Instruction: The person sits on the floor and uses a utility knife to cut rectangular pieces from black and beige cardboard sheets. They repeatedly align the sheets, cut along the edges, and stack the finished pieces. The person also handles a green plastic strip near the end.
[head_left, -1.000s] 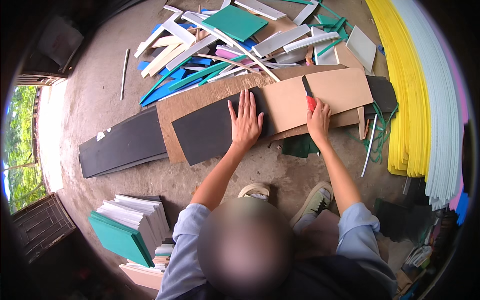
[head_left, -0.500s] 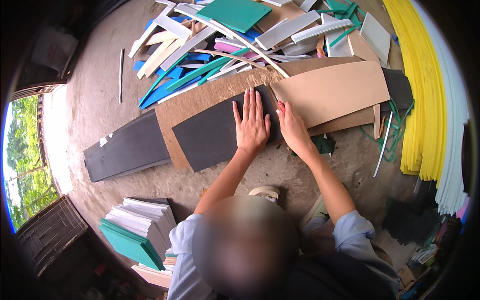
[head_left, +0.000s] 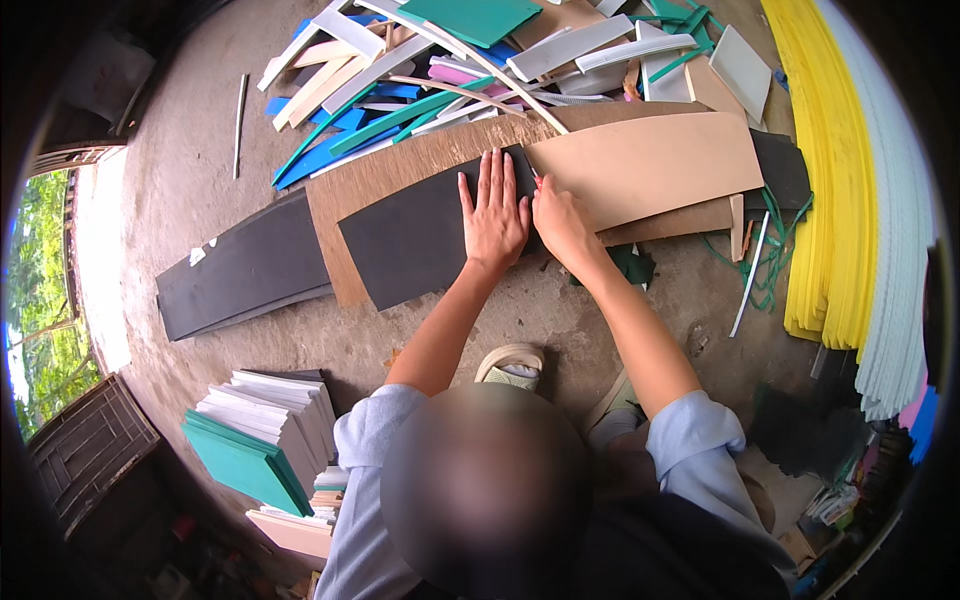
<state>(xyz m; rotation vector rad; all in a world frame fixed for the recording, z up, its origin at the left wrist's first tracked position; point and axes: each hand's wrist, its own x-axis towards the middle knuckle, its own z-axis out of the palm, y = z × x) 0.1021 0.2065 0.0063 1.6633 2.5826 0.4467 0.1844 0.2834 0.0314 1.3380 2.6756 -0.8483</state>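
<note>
My left hand (head_left: 496, 222) lies flat with fingers stretched on a black foam-like sheet (head_left: 395, 235), near its right end. My right hand (head_left: 563, 222) is closed round a small red-handled cutter (head_left: 538, 181). Its tip is at the right edge of the black sheet, where a beige sheet (head_left: 650, 170) begins. Most of the handle is hidden in my fist. Beneath both sheets lies a brown wooden board (head_left: 332, 215) on the floor.
More dark sheets (head_left: 245, 265) lie at the board's left end. Beyond it is a heap of coloured offcuts (head_left: 450, 75). Tall yellow sheets (head_left: 830, 200) stand at the right. Stacked white and green sheets (head_left: 250, 455) stand at the lower left, and a thin white strip (head_left: 750, 275) lies near green cords.
The whole view has shifted slightly, so the sheets sit higher in it. My right hand with the cutter has moved a little farther away along the black sheet's edge; my left hand stays pressed flat.
</note>
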